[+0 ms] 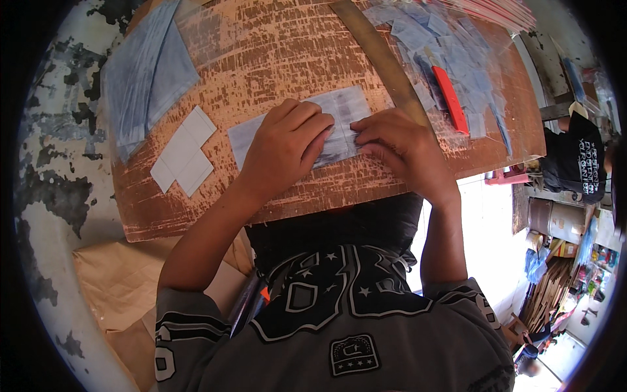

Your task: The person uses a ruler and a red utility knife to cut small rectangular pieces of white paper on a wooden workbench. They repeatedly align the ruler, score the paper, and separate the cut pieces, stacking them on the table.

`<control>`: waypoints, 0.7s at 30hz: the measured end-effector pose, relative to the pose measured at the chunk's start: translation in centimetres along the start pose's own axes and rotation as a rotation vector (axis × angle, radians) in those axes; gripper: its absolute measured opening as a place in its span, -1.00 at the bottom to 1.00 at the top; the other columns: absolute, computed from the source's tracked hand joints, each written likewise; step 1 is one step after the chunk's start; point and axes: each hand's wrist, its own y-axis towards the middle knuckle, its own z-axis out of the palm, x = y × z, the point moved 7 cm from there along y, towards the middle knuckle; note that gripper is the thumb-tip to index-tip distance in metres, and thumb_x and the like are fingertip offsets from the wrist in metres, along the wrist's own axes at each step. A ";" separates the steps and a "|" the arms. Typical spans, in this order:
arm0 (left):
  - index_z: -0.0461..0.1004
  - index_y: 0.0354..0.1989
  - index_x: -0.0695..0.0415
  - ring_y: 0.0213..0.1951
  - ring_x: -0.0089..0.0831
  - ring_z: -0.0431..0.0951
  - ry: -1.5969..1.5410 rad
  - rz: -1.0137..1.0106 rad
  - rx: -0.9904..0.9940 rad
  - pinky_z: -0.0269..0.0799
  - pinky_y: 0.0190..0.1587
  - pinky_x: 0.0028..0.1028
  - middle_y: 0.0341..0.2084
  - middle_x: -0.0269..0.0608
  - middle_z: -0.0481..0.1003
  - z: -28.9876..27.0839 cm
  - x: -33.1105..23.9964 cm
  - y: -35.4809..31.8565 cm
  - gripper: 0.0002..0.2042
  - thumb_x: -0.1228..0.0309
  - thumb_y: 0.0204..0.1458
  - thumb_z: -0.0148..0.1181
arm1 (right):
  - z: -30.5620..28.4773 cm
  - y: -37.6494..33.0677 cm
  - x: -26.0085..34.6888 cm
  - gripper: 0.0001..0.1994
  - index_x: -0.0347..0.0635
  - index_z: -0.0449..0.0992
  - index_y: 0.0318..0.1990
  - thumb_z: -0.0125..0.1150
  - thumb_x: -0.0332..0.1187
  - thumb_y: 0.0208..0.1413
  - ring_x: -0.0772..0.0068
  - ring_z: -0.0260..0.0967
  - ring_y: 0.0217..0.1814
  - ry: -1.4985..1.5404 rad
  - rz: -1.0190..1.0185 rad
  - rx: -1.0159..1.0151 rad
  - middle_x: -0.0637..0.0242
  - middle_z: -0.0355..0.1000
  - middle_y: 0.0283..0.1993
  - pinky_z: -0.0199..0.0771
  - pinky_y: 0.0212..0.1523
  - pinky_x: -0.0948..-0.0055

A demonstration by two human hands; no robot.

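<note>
A thin bluish-grey sheet (346, 104) lies near the front of the worn brown table, with lines across it. My left hand (287, 147) rests over its middle, fingers curled and pressed together on it. At the sheet's right part my right hand (405, 147) bends its fingers in a pinch at the surface. Both palms hide part of the sheet. To the left sits a white stepped paper piece (185, 153) with ruled lines, touched by neither hand. A long, flat, brownish straightedge (382, 55) runs from the far side to beside my right hand.
A red-handled cutter knife (449, 101) lies on a heap of bluish cut pieces (480, 68) at right. Larger blue-grey sheets (147, 81) are stacked at far left. Pink-red sticks (499, 10) lie at the far right corner. Another person (575, 157) is beyond the table's right edge.
</note>
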 end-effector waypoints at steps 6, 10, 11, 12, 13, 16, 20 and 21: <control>0.65 -0.06 0.18 -0.09 -0.12 0.56 -0.012 -0.004 -0.003 0.49 0.01 -0.18 -0.16 -0.15 0.57 0.1 0.2 -0.1 -0.83 0.50 0.20 0.39 | -0.1 0.5 0.0 -0.90 -0.26 0.65 -0.12 0.41 -0.46 0.28 0.05 0.62 -0.02 -0.021 0.112 -0.060 0.12 0.65 -0.13 0.58 0.00 0.12; 0.65 -0.06 0.18 -0.10 -0.12 0.55 -0.006 0.000 0.002 0.48 0.01 -0.18 -0.17 -0.15 0.57 0.1 0.2 -0.1 -0.83 0.50 0.20 0.39 | 0.3 0.3 -0.9 -0.90 -0.27 0.63 -0.12 0.38 -0.44 0.33 0.02 0.62 -0.16 0.013 0.229 -0.093 0.06 0.61 -0.19 0.58 -0.10 0.14; 0.65 -0.06 0.18 -0.10 -0.11 0.55 -0.010 -0.004 0.002 0.48 0.01 -0.18 -0.17 -0.15 0.56 0.1 0.2 -0.1 -0.83 0.50 0.20 0.39 | 0.2 0.4 -0.9 -0.90 -0.28 0.63 -0.12 0.36 -0.43 0.36 0.04 0.63 -0.18 0.011 0.257 -0.117 0.06 0.61 -0.20 0.58 -0.12 0.15; 0.65 -0.06 0.18 -0.10 -0.11 0.55 -0.015 -0.008 0.002 0.48 0.01 -0.18 -0.17 -0.15 0.56 0.1 0.2 -0.1 -0.83 0.50 0.20 0.38 | 0.1 0.4 -0.8 -0.90 -0.28 0.62 -0.11 0.34 -0.43 0.38 0.06 0.63 -0.20 0.010 0.285 -0.141 0.06 0.61 -0.21 0.58 -0.14 0.17; 0.65 -0.06 0.18 -0.10 -0.11 0.55 -0.018 -0.011 0.003 0.48 0.01 -0.18 -0.17 -0.14 0.56 0.1 0.2 -0.1 -0.83 0.50 0.20 0.38 | -0.1 0.4 -0.8 -0.90 -0.29 0.61 -0.11 0.31 -0.42 0.41 0.08 0.64 -0.23 0.009 0.312 -0.166 0.07 0.61 -0.22 0.59 -0.17 0.18; 0.65 -0.06 0.18 -0.10 -0.10 0.54 -0.015 -0.014 0.013 0.48 0.02 -0.17 -0.17 -0.14 0.55 0.0 0.2 -0.1 -0.83 0.50 0.20 0.38 | -0.1 0.1 -2.1 -0.85 -0.33 0.56 -0.06 0.17 -0.40 0.53 0.25 0.66 -0.22 0.148 0.355 -0.244 0.13 0.63 -0.22 0.62 -0.18 0.28; 0.65 -0.07 0.18 -0.09 -0.10 0.55 -0.020 -0.022 0.012 0.48 0.03 -0.17 -0.17 -0.14 0.56 0.0 0.1 -0.1 -0.84 0.50 0.20 0.38 | 0.0 -0.1 -3.1 -0.80 -0.34 0.48 0.00 0.03 -0.36 0.61 0.44 0.65 -0.20 0.410 0.439 -0.377 0.17 0.66 -0.15 0.66 -0.17 0.39; 0.65 -0.07 0.18 -0.09 -0.10 0.55 -0.021 -0.018 0.008 0.48 0.03 -0.17 -0.17 -0.14 0.56 0.0 0.1 -0.2 -0.84 0.50 0.20 0.38 | -0.1 0.0 -3.1 -0.80 -0.33 0.46 0.01 0.01 -0.35 0.62 0.46 0.65 -0.20 0.411 0.421 -0.394 0.17 0.66 -0.13 0.67 -0.17 0.41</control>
